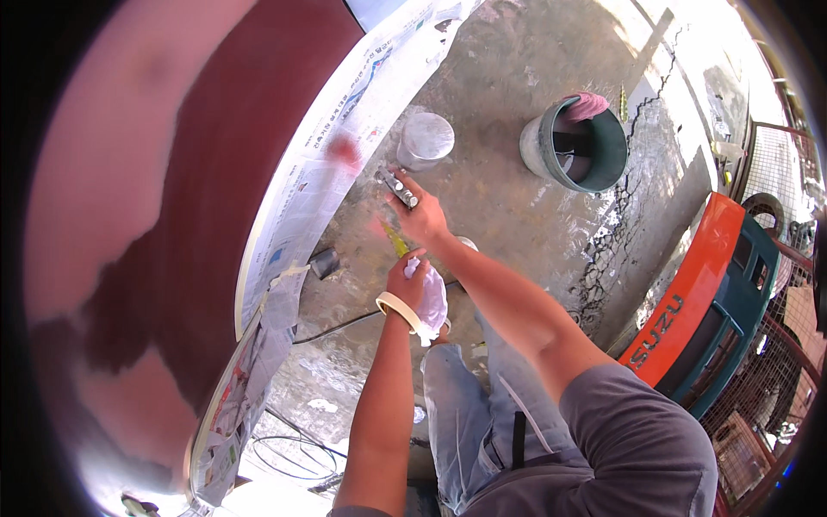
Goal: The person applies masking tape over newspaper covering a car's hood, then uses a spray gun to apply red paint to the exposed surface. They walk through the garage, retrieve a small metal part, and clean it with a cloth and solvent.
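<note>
My right hand [419,214] is closed around a small silver metal spray gun [399,189], held above the concrete floor. Below and beside it, my left hand [407,283] grips a crumpled whitish cloth [433,297]. A thin yellow-green strip [395,238] shows just past the left fingers; whether they hold it, I cannot tell. A roll of masking tape [397,311] hangs round my left wrist. To the left curves a dark red, glossy vehicle panel [250,95], pinkish in places. Masking paper [297,181] lines its edge, with a red smudge on it near the spray gun.
A lidded white tub [426,138] stands just beyond my right hand. Further right is a grey-green bucket [613,159] with a pink cloth [588,106] over its rim. A black cup [324,264] and a cable [340,327] lie left. An orange and green vehicle panel [689,297] leans at right.
</note>
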Available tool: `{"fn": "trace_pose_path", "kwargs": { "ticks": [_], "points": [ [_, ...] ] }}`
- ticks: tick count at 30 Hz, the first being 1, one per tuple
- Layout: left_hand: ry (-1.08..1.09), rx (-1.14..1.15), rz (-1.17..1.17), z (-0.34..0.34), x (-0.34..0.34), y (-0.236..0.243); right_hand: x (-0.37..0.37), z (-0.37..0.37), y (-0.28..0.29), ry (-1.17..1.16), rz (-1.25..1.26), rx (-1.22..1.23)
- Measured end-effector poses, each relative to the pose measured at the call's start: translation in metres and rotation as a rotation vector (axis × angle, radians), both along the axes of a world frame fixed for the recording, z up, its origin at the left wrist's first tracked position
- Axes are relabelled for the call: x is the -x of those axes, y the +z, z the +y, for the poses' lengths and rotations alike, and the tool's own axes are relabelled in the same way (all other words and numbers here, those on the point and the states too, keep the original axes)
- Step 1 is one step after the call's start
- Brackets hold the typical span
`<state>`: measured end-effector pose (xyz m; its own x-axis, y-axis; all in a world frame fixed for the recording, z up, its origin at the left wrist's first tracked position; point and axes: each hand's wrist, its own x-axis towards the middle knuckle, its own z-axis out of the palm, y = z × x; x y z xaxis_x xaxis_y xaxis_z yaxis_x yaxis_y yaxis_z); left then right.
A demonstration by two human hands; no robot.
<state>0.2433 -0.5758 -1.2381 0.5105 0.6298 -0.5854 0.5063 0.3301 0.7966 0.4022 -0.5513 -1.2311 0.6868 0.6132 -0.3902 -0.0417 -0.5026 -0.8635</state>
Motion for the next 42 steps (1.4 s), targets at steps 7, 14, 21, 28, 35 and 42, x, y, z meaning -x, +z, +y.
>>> {"fn": "trace_pose_path", "kwargs": {
  "ticks": [7,14,21,28,35,42],
  "points": [
    [0.222,0.112,-0.184,-0.019,-0.033,-0.033,-0.015,-0.012,0.028,-0.01,0.09,-0.016],
    [0.378,0.536,-0.286,-0.017,-0.054,-0.031,-0.034,-0.016,0.03,-0.02,0.137,0.038],
    [0.352,0.604,-0.227,-0.004,-0.051,-0.032,-0.045,-0.01,0.019,-0.09,0.128,0.021],
    [0.449,0.951,-0.054,-0.015,0.03,-0.062,-0.054,0.003,0.014,-0.105,0.095,0.039],
    [0.633,0.952,-0.022,-0.043,0.046,-0.057,-0.057,0.007,0.011,-0.127,0.046,0.031],
    [0.455,0.589,-0.168,-0.029,-0.008,-0.049,-0.052,0.004,0.016,-0.127,0.053,0.038]
  ]
}}
